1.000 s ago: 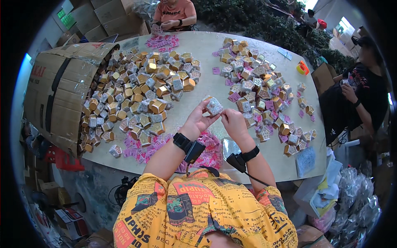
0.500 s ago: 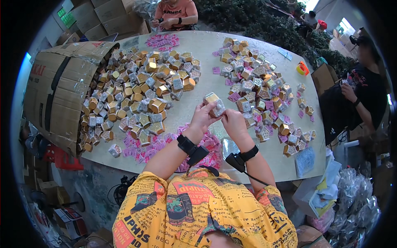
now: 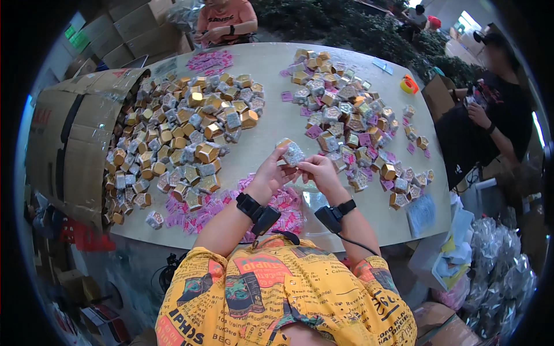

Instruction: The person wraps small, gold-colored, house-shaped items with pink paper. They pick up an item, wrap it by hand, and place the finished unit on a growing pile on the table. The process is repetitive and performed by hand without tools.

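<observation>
A small gold, many-sided box (image 3: 293, 153) with a silvery glitter face is up over the middle of the table. My left hand (image 3: 269, 175) is closed around its left and lower side. The fingertips of my right hand (image 3: 321, 172) are pinched together at the box's lower right edge; whatever thin thing they grip there is too small to make out. Just below my hands lies a heap of pink printed packets (image 3: 231, 202). To the right of the held box spreads a pile of similar gold boxes (image 3: 353, 124) mixed with pink packets.
A large pile of gold boxes (image 3: 184, 135) spills from a tipped cardboard carton (image 3: 86, 144) at left. An orange tape roll (image 3: 409, 85) and a stack of clear bags (image 3: 421, 215) lie at the right. One person (image 3: 226, 23) sits across the table, another (image 3: 487, 109) at right.
The held box has tilted, showing more of its glitter face and less gold. My right fingers have shifted slightly along its lower edge. The whole view has turned a little.
</observation>
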The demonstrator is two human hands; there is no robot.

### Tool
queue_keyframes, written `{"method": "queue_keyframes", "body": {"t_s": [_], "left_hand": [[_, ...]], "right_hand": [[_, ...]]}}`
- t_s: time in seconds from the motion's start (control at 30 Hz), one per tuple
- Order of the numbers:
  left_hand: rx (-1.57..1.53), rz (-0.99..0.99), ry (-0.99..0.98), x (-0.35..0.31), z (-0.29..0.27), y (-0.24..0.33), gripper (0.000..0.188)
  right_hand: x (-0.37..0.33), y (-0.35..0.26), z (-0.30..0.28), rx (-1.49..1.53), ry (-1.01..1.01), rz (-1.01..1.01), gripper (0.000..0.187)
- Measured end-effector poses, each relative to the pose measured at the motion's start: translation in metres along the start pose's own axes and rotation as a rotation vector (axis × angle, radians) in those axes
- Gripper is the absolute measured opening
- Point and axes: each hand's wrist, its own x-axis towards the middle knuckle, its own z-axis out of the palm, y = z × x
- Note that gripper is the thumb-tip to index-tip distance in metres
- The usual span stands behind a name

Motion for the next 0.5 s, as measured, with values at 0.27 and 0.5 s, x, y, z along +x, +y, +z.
{"method": "queue_keyframes", "body": {"t_s": [0.27, 0.5], "left_hand": [[0.615, -0.007, 0.123, 0.025, -0.046, 0.010, 0.071], [1.925, 0.467, 0.306, 0.032, -0.105, -0.001, 0.058]], "right_hand": [[0.011, -0.050, -0.061, -0.263, 0.270, -0.220, 0.008], [0.010, -0.044, -0.141, -1.079, 0.485, -0.624, 0.021]]}}
